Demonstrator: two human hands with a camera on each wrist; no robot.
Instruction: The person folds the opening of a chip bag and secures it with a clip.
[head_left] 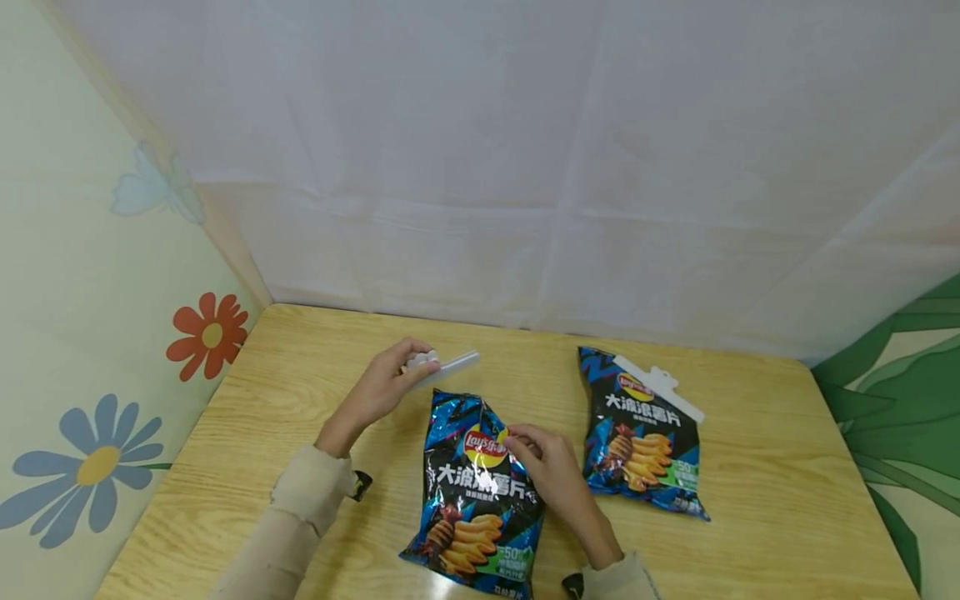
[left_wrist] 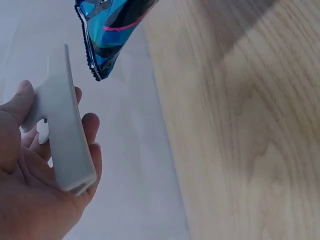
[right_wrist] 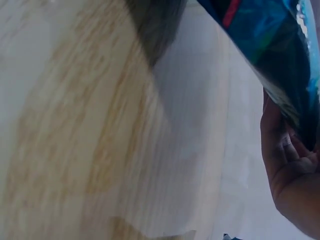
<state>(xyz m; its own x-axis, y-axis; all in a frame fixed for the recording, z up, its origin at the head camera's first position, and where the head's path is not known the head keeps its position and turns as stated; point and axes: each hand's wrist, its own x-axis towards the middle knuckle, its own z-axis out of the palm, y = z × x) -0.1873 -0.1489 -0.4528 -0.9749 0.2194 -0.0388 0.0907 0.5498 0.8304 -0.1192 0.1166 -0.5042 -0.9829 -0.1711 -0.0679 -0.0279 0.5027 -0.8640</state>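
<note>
Running left to right across the wooden table (head_left: 750,467), pale grain, rounded corners, set against a white cloth backdrop (head_left: 525,167).

Left hand (head_left: 382,385): raised above the table's back-left part, fingers curled round a white plastic clip (head_left: 444,367). The clip is long, narrow, smooth and matte; its long axis runs left-right with a slight upward tilt, free end pointing right, toward the far edge. In the left wrist view the clip (left_wrist: 65,130) lies across the palm, thumb on one side, fingers on the other; its near end is square-cut.

Centre, near the front edge: a crisp bag (head_left: 480,492), glossy blue-and-black foil, crinkled, with a jagged top seam. It lies flat, long axis front to back, top pointing to the far edge. Bottom edge cut off by the frame.

Right hand (head_left: 543,467): on the bag's upper right part, thumb and fingers pinching the foil beside the red-yellow logo. The right wrist view is blurred; only foil and part of the palm are visible.

Right: a second crisp bag (head_left: 641,437), same foil, tilted, top toward the back edge, with a white clip (head_left: 660,385) lying slantwise across its top.
</note>
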